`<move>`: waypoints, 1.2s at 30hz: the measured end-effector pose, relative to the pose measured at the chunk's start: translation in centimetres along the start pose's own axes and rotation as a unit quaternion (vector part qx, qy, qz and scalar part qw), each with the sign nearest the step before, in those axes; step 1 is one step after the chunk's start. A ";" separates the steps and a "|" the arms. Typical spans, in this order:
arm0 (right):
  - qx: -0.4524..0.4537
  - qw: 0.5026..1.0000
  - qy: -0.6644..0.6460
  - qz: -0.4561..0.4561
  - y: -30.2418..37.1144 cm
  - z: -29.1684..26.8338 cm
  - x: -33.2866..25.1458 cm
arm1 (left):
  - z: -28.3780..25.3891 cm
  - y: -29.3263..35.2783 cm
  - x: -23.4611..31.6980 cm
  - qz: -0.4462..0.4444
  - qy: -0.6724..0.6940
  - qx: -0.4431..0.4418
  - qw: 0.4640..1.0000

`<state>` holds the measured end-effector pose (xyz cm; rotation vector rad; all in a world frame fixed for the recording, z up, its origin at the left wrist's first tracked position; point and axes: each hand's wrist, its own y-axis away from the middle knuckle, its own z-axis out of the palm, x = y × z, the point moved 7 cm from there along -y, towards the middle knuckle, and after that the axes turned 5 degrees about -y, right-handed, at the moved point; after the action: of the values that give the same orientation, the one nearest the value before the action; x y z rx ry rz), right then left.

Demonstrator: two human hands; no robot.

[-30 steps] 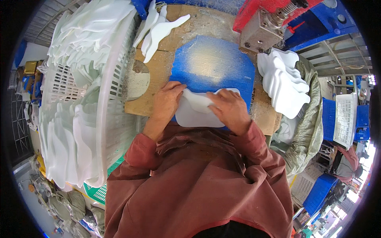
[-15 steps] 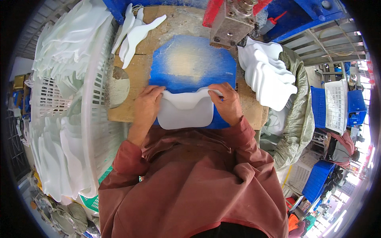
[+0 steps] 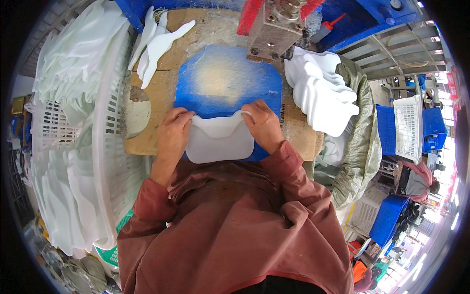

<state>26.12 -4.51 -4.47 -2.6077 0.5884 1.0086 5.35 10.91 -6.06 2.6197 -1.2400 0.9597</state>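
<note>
1. The white piece lies at the 6 o'clock side of the blue sheet, its near edge by the reddish garment; a forward lean might snag or crease it.
2. The left hand has its fingers pinched on the piece's 10 o'clock corner, and the right hand pinches the 2 o'clock corner. An uneven pull could skew or stretch it.
3. A paler, wavy-edged band crosses its 12 o'clock side; whether that is a fold or a second layer, I cannot tell. If it is a separate layer, loosened fingers could let it slip.
4. The metal block stands at 1 o'clock from the piece; careless reaching that way could knock knuckles.
5. At 2 o'clock, the leaning white stack could topple if the right elbow swung wide and jolted the desk.
</note>
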 end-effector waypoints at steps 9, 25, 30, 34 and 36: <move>0.004 0.995 0.093 -0.038 0.0 0.5 -0.8 | -1.5 0.2 6.9 0.084 -0.001 0.006 0.996; 0.126 0.945 -0.240 0.184 4.3 -2.4 4.8 | 5.8 -0.1 10.9 0.091 -0.036 -0.006 0.995; 0.145 0.962 -0.199 0.117 3.0 -2.9 4.1 | 5.7 0.0 10.8 0.080 -0.024 -0.010 0.996; 0.135 0.971 -0.157 0.116 2.3 -2.7 4.3 | 5.5 0.1 10.9 0.081 -0.012 0.000 0.997; 0.140 0.970 -0.162 0.116 2.2 -2.6 4.4 | 5.4 0.1 11.1 0.086 -0.014 0.000 0.996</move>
<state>29.53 -8.66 -5.85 -2.1064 0.8916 1.2840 13.26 1.69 -4.04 2.5671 -1.4938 0.9509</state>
